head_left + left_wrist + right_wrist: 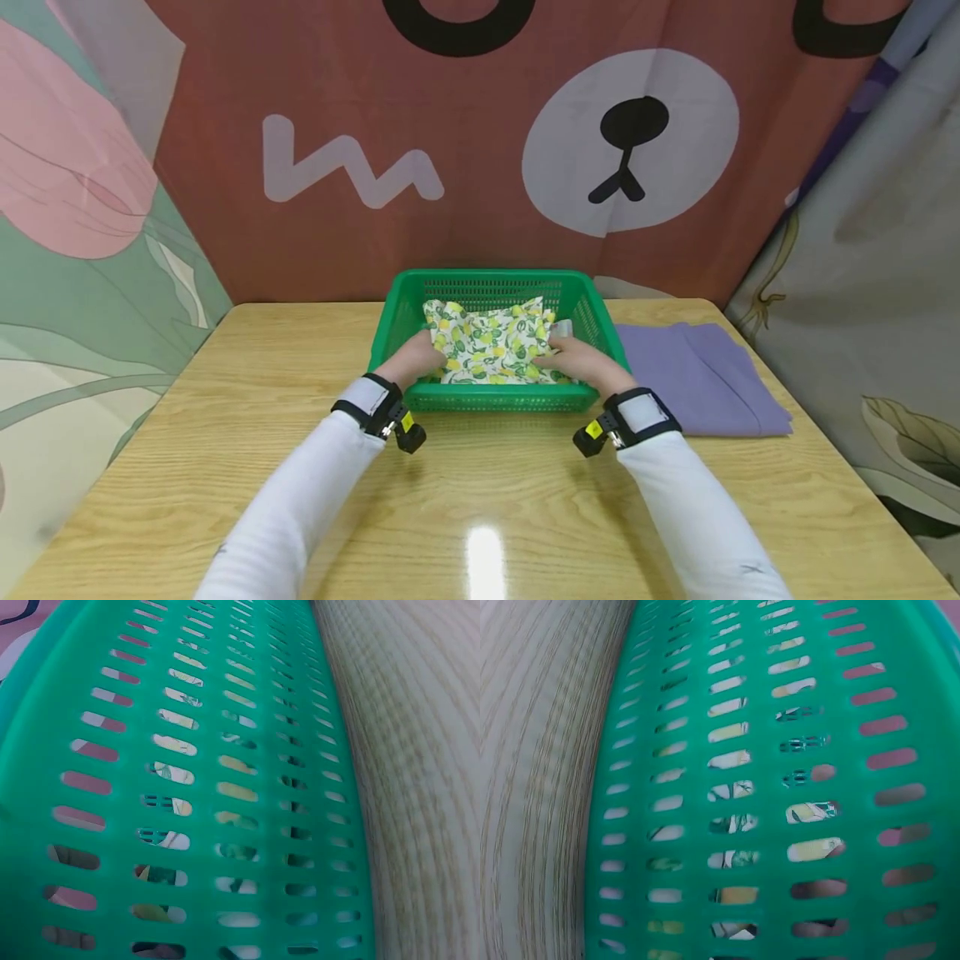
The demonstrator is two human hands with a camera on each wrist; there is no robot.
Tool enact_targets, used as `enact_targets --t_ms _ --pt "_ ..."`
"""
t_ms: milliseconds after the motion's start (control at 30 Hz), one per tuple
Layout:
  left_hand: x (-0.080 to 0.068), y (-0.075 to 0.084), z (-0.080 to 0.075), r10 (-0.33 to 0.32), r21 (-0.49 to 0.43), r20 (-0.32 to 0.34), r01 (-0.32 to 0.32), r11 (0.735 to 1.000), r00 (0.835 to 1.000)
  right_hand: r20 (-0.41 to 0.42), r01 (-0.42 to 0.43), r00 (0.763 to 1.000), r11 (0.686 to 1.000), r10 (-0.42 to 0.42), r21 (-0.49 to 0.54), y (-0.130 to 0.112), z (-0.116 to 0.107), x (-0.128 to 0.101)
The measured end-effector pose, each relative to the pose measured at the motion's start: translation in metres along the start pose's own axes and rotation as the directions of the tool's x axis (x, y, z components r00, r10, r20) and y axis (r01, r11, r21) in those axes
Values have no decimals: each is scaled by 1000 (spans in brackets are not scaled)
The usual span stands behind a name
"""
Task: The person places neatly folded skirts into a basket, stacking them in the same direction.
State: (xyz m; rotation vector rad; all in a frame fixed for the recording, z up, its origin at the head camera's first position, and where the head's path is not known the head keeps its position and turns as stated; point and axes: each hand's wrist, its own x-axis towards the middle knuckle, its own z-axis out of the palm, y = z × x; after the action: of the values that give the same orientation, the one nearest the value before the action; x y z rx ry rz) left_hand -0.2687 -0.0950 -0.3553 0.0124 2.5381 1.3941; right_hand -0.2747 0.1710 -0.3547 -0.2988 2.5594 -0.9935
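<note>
A white cloth printed with yellow lemons and green leaves (491, 343) lies bunched inside a green plastic basket (480, 400). My left hand (415, 358) reaches over the basket's near-left corner and grips the cloth's left side, its fingertips hidden in the folds. On the opposite side my right hand (581, 363) holds the cloth's right edge, thumb toward the front. Both wrist views are filled by the basket's slotted wall (202, 817), with the print showing through the slots. In the right wrist view, bits of the cloth (731, 761) appear behind the holes.
A folded purple cloth (705, 379) lies right of the basket on the wooden table (450, 500). Behind the table hangs a brown curtain (480, 225) with a bear print. A small whitish piece (562, 328) shows beside the right hand in the basket.
</note>
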Motion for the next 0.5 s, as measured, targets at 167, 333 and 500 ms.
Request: enact_targets --t_ms 167,333,500 --pt "0 1 0 -41 29 17 40 999 999 -14 -91 996 996 91 -25 0 0 1" --pt "0 3 -1 -106 88 12 105 991 994 -62 -122 991 989 117 -78 -2 0 1" --pt "-1 4 0 -59 131 -74 68 989 996 -184 -97 980 984 69 -149 -2 2 0"
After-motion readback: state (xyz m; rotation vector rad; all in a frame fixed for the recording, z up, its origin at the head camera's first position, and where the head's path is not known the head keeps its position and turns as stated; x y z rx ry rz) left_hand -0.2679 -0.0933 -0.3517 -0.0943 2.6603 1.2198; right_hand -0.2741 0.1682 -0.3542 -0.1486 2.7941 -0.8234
